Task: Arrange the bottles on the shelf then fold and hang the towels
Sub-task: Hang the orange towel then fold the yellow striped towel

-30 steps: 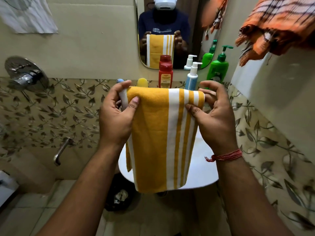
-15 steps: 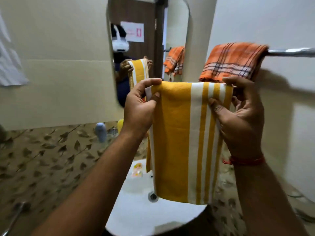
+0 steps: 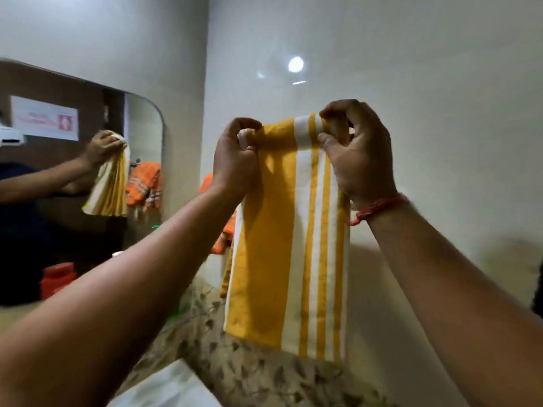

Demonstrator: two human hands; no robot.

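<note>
Before the white wall, both hands' grips pinch the striped towel, hiding an orange towel

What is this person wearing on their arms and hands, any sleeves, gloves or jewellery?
No gloves, and both forearms are bare as far as the picture shows. The only thing worn is a thin red thread band around the wrist of the right hand. The left hand shows no ring, watch or band.

We find no text we can read. In the mirror we see a white sign reflected on a dark brown surface, carrying a pink square with a white figure and faint pinkish lines of lettering, reversed and too blurred to make out.
</note>
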